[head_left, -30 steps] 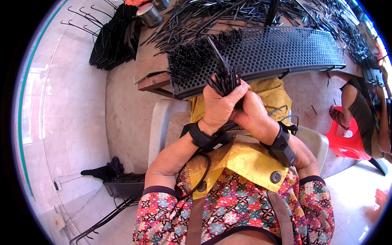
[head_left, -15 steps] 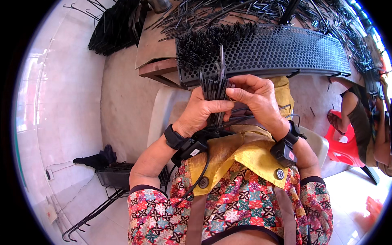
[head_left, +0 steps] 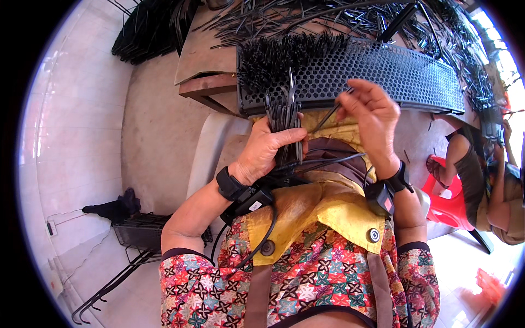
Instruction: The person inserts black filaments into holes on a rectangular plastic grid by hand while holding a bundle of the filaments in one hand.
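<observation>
My left hand [head_left: 261,145] is wrapped round an upright bundle of thin black sticks [head_left: 283,117], the thumb lying across its front. One or two sticks rise above the rest of the bundle. Their exact kind does not show. To the right, my right hand [head_left: 377,115] is raised and pinches a single thin black stick [head_left: 326,118] between thumb and fingers; it slants down toward the bundle, apart from it. Just beyond both hands stands a black rack with a honeycomb of holes [head_left: 394,71], its left part filled with many upright black sticks [head_left: 279,63].
Behind the rack, loose black sticks [head_left: 257,24] lie heaped on a wooden table [head_left: 199,54]. A yellow apron [head_left: 328,205] and black cables cover my lap. At right, another person [head_left: 462,164] sits by a red stool [head_left: 448,202]. A black wire stand [head_left: 136,232] is at lower left.
My right hand has moved right and up, away from the bundle, with a single stick in its fingers. My left hand keeps its hold on the bundle.
</observation>
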`<state>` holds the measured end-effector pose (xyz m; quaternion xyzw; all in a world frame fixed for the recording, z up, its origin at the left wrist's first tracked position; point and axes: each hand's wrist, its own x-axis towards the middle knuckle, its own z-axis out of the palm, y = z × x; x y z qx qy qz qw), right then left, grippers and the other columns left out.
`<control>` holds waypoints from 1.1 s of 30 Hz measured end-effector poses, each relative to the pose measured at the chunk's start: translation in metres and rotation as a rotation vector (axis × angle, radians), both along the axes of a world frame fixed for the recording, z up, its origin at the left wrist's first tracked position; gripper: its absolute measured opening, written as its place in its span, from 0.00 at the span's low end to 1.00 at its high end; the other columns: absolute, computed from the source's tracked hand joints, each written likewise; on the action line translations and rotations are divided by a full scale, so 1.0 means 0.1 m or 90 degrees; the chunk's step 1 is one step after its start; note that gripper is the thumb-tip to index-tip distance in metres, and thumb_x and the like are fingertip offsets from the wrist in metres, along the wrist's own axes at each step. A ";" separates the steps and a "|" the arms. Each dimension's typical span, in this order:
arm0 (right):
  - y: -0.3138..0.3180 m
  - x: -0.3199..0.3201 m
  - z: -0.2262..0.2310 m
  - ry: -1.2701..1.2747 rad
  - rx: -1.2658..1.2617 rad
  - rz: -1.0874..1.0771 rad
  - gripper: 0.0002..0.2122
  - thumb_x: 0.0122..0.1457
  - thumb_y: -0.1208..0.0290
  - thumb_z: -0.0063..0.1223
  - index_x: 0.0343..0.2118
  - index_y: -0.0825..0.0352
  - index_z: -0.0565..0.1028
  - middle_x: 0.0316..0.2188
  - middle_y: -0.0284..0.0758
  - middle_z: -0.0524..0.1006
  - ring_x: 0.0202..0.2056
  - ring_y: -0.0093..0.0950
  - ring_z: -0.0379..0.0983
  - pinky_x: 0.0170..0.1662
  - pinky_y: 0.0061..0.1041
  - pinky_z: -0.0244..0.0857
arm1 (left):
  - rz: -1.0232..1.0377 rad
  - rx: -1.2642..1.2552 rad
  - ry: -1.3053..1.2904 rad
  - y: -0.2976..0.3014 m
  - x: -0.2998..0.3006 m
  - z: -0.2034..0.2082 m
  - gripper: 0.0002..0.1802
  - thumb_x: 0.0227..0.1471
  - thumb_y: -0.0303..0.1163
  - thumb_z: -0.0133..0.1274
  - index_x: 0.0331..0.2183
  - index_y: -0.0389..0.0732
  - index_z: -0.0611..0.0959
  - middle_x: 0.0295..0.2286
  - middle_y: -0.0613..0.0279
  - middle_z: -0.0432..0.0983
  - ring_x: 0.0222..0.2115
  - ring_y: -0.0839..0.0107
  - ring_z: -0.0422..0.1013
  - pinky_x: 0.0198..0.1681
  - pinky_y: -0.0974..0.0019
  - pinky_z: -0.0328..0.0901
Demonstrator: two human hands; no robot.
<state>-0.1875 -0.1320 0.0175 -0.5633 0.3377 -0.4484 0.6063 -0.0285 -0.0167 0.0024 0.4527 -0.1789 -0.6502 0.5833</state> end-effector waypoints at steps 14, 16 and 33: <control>-0.69 0.45 0.03 0.149 -0.646 -0.186 0.09 0.47 0.80 0.58 0.34 0.68 0.75 0.25 0.38 0.77 0.26 0.32 0.75 0.29 0.23 0.68 | 0.015 -0.031 0.034 0.04 0.00 -0.04 0.11 0.43 0.20 0.57 0.33 0.35 0.76 0.23 0.63 0.73 0.20 0.73 0.71 0.23 0.71 0.67; -0.74 0.46 0.06 0.183 -0.759 -0.189 0.09 0.48 0.80 0.59 0.35 0.68 0.76 0.27 0.36 0.78 0.27 0.27 0.76 0.31 0.20 0.68 | 0.011 -0.027 0.036 0.04 0.00 -0.03 0.11 0.42 0.20 0.58 0.32 0.35 0.76 0.23 0.64 0.73 0.20 0.73 0.71 0.23 0.71 0.67; -0.38 0.37 0.12 0.260 -0.299 0.102 0.18 0.49 0.70 0.60 0.42 0.73 0.72 0.22 0.40 0.76 0.18 0.27 0.71 0.20 0.20 0.63 | -0.067 -0.066 0.042 0.04 0.01 -0.02 0.12 0.42 0.21 0.58 0.32 0.35 0.76 0.25 0.62 0.74 0.20 0.73 0.71 0.24 0.72 0.66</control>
